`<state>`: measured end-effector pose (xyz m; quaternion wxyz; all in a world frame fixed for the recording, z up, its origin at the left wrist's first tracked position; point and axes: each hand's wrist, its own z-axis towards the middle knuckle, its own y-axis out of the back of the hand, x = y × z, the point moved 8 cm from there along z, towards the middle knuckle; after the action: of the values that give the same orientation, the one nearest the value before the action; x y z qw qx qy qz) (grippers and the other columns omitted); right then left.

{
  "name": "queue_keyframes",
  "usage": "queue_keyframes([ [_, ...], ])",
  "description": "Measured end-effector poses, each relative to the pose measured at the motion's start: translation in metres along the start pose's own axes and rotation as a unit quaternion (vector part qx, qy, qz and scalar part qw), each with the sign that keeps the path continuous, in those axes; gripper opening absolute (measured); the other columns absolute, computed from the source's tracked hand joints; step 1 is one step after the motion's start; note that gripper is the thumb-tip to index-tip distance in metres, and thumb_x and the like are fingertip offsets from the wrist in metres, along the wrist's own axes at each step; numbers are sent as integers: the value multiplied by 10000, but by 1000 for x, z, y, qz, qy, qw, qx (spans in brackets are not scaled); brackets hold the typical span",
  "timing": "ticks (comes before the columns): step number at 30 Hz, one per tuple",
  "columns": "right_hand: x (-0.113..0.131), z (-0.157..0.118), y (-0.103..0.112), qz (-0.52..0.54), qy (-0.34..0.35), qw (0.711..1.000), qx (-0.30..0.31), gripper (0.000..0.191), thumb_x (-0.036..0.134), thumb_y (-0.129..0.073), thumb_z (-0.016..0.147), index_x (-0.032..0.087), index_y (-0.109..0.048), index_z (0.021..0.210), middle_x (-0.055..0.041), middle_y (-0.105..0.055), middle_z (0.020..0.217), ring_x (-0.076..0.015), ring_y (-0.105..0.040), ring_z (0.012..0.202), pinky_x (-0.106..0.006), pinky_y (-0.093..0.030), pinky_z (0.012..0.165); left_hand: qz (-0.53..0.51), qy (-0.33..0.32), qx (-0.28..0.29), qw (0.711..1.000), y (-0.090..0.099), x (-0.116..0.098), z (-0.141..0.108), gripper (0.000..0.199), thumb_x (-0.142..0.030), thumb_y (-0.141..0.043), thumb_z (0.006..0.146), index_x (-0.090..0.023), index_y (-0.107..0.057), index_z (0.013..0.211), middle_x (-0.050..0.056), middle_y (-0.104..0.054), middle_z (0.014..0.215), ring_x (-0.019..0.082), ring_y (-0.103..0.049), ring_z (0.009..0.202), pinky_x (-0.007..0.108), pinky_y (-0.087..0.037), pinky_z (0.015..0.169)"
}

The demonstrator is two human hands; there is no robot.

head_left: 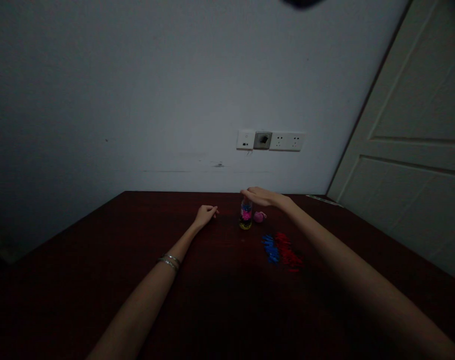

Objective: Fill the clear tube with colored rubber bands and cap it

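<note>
A small clear jar [245,216] with a pink flower shape on its side and yellow and blue bits inside stands on the dark red table [220,290]. Over its mouth is my right hand [263,195], fingers pointing down at the opening; what the fingertips hold, if anything, is hidden. My left hand [206,215] rests on the table left of the jar, its fingers curled together. A pink round object [259,216] sits just right of the jar. Nearer to me lie a group of blue pieces [270,249] and, beside it, a group of red pieces [287,252].
Behind the table rises a pale wall [175,100] with sockets [286,141] and a switch plate [246,140]. A white panelled door [411,150] is at the right. A thin light strip [323,200] lies along the table's back right edge.
</note>
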<state>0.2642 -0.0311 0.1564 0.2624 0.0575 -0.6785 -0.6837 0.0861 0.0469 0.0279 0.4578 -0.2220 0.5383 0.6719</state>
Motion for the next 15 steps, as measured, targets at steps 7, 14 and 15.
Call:
queue_keyframes([
  [7,7,-7,7,20,18,1000,10,650,462,-180,909,71,-697,859,-159,-672,967,-225,-600,883,-312,-426,820,7,2,4,1000,0,0,0,415,-438,-431,765,-109,-668,677,11,-557,511,126,-512,524,230,-365,572],
  [14,3,-12,19,26,12,999,-21,634,532,-253,885,88,-705,861,-141,-680,929,-221,-601,841,-299,-415,803,3,1,4,1000,0,-1,0,407,-433,-436,765,-112,-670,672,9,-557,506,128,-518,526,231,-368,574],
  [15,2,-14,22,29,13,999,-29,633,532,-254,884,88,-704,863,-137,-680,928,-219,-600,838,-298,-412,804,5,3,4,1000,1,-2,-1,404,-431,-439,764,-113,-670,671,9,-558,505,129,-519,527,232,-370,577],
])
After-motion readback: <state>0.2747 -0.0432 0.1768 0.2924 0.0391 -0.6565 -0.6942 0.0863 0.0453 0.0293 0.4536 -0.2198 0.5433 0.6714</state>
